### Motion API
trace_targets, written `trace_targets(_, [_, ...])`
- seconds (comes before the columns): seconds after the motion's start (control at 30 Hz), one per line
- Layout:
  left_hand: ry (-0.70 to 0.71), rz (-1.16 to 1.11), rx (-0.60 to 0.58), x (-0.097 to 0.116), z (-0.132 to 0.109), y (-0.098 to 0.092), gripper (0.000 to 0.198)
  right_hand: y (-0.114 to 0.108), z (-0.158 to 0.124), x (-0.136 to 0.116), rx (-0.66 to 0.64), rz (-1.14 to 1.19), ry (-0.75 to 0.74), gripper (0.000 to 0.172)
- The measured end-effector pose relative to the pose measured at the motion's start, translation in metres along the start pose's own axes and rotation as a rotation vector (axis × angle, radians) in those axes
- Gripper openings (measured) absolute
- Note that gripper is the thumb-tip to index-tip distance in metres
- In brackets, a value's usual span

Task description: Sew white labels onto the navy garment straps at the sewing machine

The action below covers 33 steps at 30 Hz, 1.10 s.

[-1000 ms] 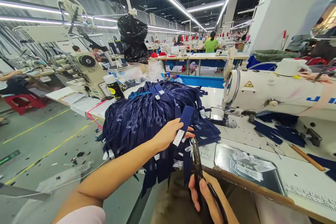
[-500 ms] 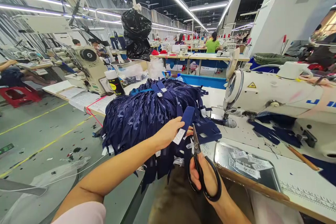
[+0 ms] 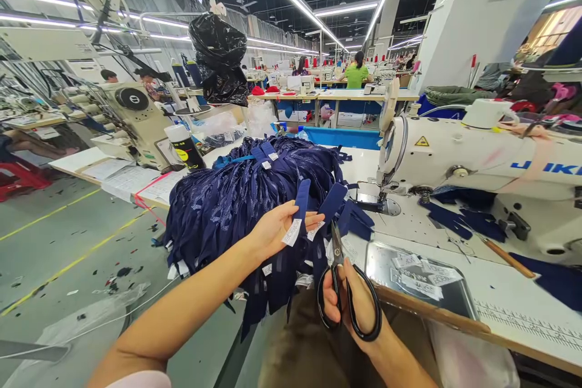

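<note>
My left hand (image 3: 277,227) pinches a navy fabric strip (image 3: 302,195) that carries a white label (image 3: 291,233). Another labelled navy strip (image 3: 332,201) lies across its outstretched fingertips. My right hand (image 3: 357,300) is closed around the black loops of a pair of scissors (image 3: 336,248). The scissor blades point up, close together, just beside the second strip; whether they touch it I cannot tell. Under and behind my left hand spreads a big heap of navy strips (image 3: 218,194), bundled with a blue tie and hanging over the table's front edge.
At the right stands a white sewing machine (image 3: 477,145). In front of it a metal tray (image 3: 377,260) holds several loose labels. A spray can (image 3: 184,148) and paper sheets (image 3: 122,179) are at the left, near another machine (image 3: 131,109). People sit at work farther back.
The strip in my left hand has parted sideways from a second strip, now showing at the fingertips. The scissors have shifted slightly left in view, and the whole view has turned a little right.
</note>
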<state>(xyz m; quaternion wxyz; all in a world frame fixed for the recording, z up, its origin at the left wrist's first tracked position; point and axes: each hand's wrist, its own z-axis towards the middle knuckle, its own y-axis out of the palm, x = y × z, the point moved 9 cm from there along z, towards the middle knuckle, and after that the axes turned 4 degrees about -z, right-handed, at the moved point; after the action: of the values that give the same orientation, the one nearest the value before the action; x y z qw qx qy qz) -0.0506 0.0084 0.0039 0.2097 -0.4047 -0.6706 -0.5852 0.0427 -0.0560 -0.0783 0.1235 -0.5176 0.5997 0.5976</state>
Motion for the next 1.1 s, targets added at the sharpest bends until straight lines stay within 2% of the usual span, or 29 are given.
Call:
trace_targets(0.07, [-0.017, 0.072, -0.043, -0.001, -0.001, 0.003, 0.012, -0.002, 0.003, -0.005, 0.012, -0.001, -0.024, 0.054])
trace_targets(0.13, [0.012, 0.194, -0.085, 0.003, -0.001, 0.006, 0.023, -0.002, 0.004, -0.011, 0.010, -0.011, -0.066, 0.053])
trace_targets(0.27, [0.278, 0.586, -0.164, 0.025, -0.002, 0.020, 0.046, 0.002, 0.004, -0.021, -0.017, -0.035, -0.107, 0.052])
trace_targets(0.33, [0.318, 0.795, -0.260, 0.021, -0.001, 0.033, 0.053, 0.005, 0.003, -0.025, -0.027, -0.043, -0.112, 0.052])
trace_targets(0.4, [0.287, 0.967, -0.324, 0.008, 0.002, 0.041, 0.045, 0.009, 0.002, -0.028, -0.035, -0.047, -0.115, 0.051])
trace_targets(0.5, [0.236, 1.104, -0.307, -0.008, 0.009, 0.042, 0.023, 0.014, 0.002, -0.027, -0.059, -0.052, -0.106, 0.051])
trace_targets(0.63, [0.222, 1.055, -0.215, -0.015, 0.017, 0.033, 0.019, 0.009, 0.004, -0.022, -0.042, -0.045, -0.108, 0.050])
trace_targets(0.83, [0.097, 0.779, -0.111, -0.015, 0.020, 0.013, 0.024, -0.011, -0.006, -0.021, 0.059, 0.020, -0.204, 0.052])
trace_targets(1.0, [0.073, 0.666, -0.069, -0.014, 0.020, 0.009, 0.020, -0.007, -0.007, 0.001, -0.020, -0.005, -0.070, 0.053])
trace_targets(1.1, [0.087, 0.671, -0.041, -0.013, 0.018, 0.009, 0.019, -0.008, 0.001, 0.003, -0.031, -0.047, -0.027, 0.054])
